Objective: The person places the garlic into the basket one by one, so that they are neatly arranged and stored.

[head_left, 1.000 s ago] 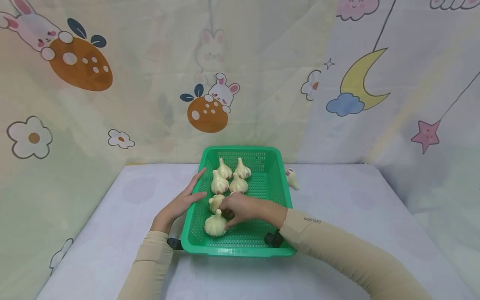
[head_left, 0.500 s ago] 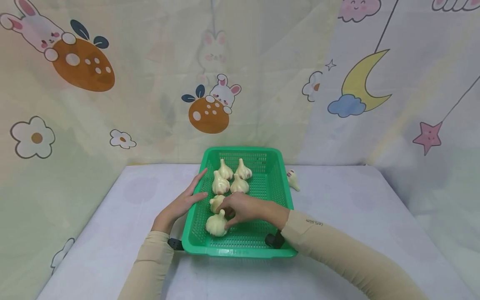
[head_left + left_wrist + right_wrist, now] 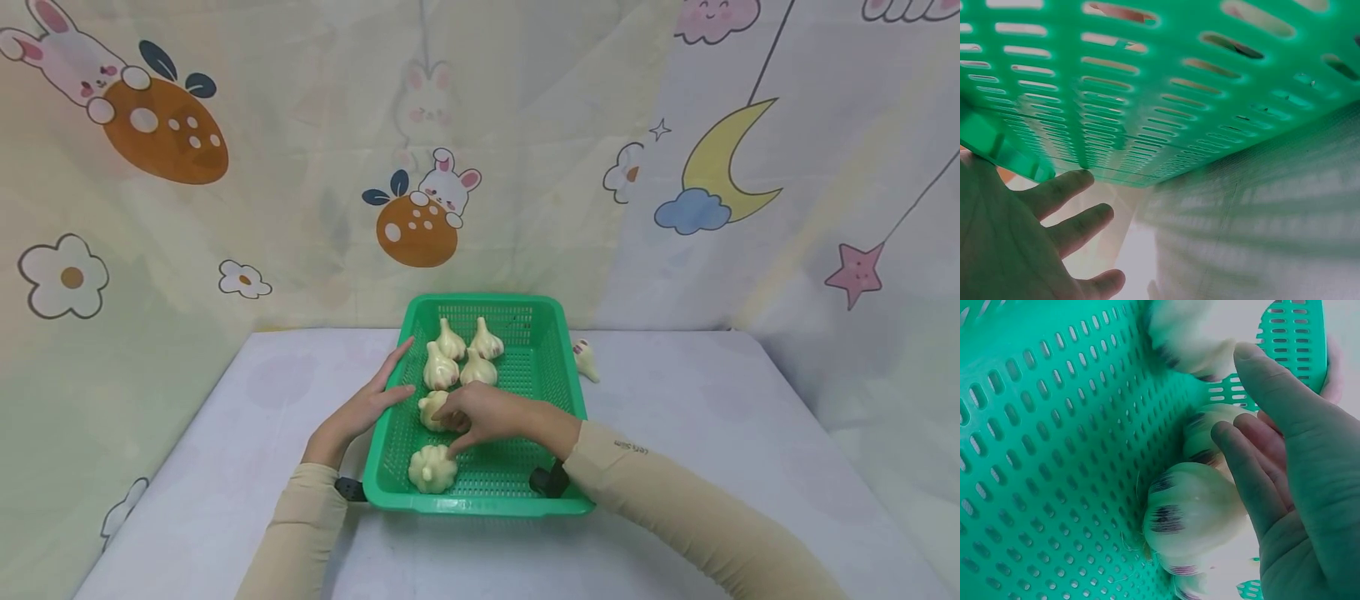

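Inside the green plastic basket [image 3: 480, 504], several garlic bulbs lie along its left half. The nearest garlic bulb [image 3: 432, 469] sits in the front left corner, its stem pointing toward me. My right hand [image 3: 487, 412] reaches in above it, the thumb tip at its edge and the fingers loosely bent beside another garlic bulb [image 3: 431, 408]. In the right wrist view, the thumb is close to a garlic bulb [image 3: 1194, 334], and nothing lies in the palm. My left hand [image 3: 356, 417] rests against the basket's left rim; in the left wrist view its fingers [image 3: 1079, 228] are spread and extended.
Behind these lie garlic bulbs in two pairs, including one bulb [image 3: 477, 369] near the basket's middle. Another garlic bulb [image 3: 585, 360] lies on the table outside the right wall. A patterned curtain [image 3: 540, 167] hangs behind the white-covered table [image 3: 675, 417].
The nearest garlic bulb has left the right hand's grasp and tipped toward me, its stem swinging from upright to facing forward. The right thumb and fingers have loosened. The left hand stays put.
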`<state>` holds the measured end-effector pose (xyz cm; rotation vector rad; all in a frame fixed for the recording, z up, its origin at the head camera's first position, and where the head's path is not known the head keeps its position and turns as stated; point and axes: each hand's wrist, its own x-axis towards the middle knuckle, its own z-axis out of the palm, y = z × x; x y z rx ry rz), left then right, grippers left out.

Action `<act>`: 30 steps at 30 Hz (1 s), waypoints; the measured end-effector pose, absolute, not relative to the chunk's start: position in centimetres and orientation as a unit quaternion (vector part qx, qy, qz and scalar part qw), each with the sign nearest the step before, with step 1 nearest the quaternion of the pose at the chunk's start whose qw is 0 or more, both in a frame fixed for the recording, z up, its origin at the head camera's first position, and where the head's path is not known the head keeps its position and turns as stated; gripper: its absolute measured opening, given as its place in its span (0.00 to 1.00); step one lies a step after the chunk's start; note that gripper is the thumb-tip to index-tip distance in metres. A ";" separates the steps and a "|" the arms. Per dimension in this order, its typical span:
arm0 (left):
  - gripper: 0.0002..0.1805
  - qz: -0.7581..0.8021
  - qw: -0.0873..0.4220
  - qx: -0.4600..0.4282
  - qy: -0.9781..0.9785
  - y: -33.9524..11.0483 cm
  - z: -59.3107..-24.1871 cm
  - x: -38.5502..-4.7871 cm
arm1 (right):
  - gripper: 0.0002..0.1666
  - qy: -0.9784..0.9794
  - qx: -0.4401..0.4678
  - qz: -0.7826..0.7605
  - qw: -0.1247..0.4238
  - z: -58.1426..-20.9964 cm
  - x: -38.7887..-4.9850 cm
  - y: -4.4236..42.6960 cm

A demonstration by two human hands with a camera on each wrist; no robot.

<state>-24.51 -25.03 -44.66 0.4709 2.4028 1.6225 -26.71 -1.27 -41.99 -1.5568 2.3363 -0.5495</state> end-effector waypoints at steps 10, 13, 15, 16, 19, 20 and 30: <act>0.38 0.543 0.100 0.168 0.816 -25.0 -44.6 -25.1 | 0.25 0.809 -0.507 -0.257 0.151 -41.0 -26.8 -0.5; 0.38 0.549 0.102 0.167 0.813 -25.1 -44.7 -25.1 | 0.20 0.806 -0.496 -0.288 0.145 -40.8 -27.1 -0.4; 0.38 0.550 0.102 0.168 0.811 -25.3 -44.8 -25.1 | 0.18 0.806 -0.489 -0.305 0.138 -40.6 -27.2 -0.3; 0.38 0.552 0.102 0.165 0.811 -25.3 -44.8 -25.0 | 0.18 0.804 -0.487 -0.313 0.135 -40.4 -27.3 -0.3; 0.38 0.551 0.102 0.161 0.813 -25.5 -44.9 -24.8 | 0.18 0.799 -0.484 -0.334 0.122 -39.5 -27.3 0.0; 0.38 0.550 0.101 0.162 0.813 -25.5 -45.0 -24.8 | 0.18 0.797 -0.486 -0.341 0.115 -39.1 -27.3 0.2; 0.38 0.561 0.098 0.183 0.801 -25.1 -44.8 -24.7 | 0.17 0.815 -0.418 -0.401 -0.011 -35.6 -25.7 5.7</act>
